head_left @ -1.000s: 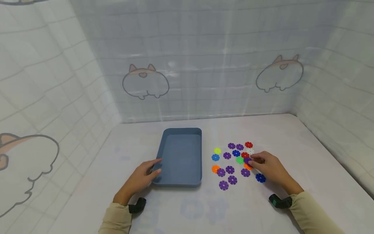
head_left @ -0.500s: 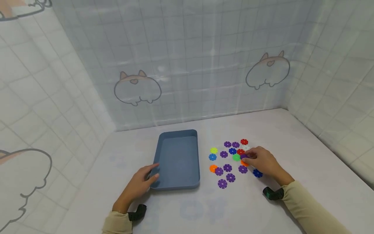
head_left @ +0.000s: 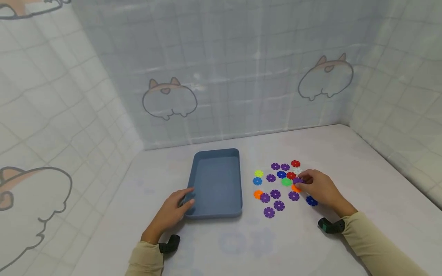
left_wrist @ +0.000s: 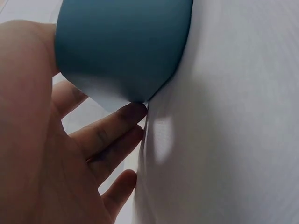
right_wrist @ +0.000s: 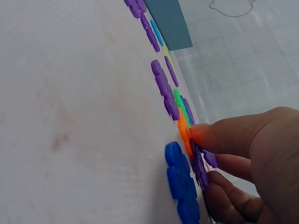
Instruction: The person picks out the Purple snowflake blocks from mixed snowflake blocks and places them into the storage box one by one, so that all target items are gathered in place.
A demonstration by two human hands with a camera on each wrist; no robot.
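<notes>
My left hand [head_left: 170, 211] rests at the near-left corner of a blue-grey rectangular tray [head_left: 215, 216], with thumb and index finger over its rim. In the left wrist view the fingers lie loosely along the outside of the tray wall [left_wrist: 121, 46], and one fingertip meets its base. On the right, my right hand [head_left: 319, 188] pinches a purple notched plastic disc [head_left: 297, 181] between thumb and fingers. It overlaps an orange disc [head_left: 295, 188]. Close by lie a green disc [head_left: 286, 182], a red disc [head_left: 291, 176], a partly covered white disc [head_left: 297, 171] and a dark blue disc [right_wrist: 180, 182].
Several more purple discs [head_left: 279, 206] are spread between tray and right hand. Yellow [head_left: 259, 173], light blue [head_left: 257, 181] and another orange disc [head_left: 258, 194] lie near the tray's right side. A tile-patterned curtain [head_left: 248, 76] encloses the white table [head_left: 241, 249].
The head view has shifted and tilted a little. Both hands keep nearly the same places, the left at the tray, the right with the purple disc in its fingers.
</notes>
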